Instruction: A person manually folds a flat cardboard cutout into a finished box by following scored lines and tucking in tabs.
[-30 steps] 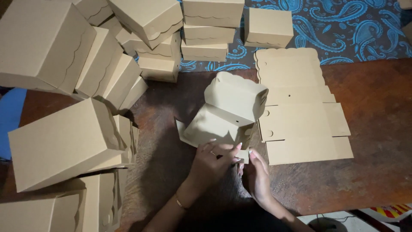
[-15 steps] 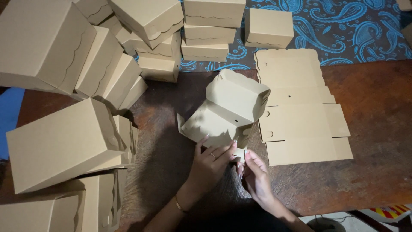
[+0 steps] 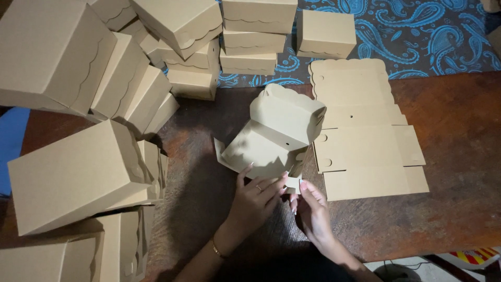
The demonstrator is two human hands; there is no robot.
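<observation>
Brown half-folded cardboard box [image 3: 276,136] on wooden table [image 3: 449,172] — left hand [image 3: 255,201] and right hand [image 3: 313,211], each grip pinching its flap

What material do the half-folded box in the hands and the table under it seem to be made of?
Half-folded box: it looks like thin kraft cardboard, matt brown, since it bends along sharp creases and has die-cut scalloped edges. Table: probably wood with a dark reddish, slightly glossy finish; the surface shows worn streaks and faint reflections, though a laminate cannot be ruled out.
</observation>
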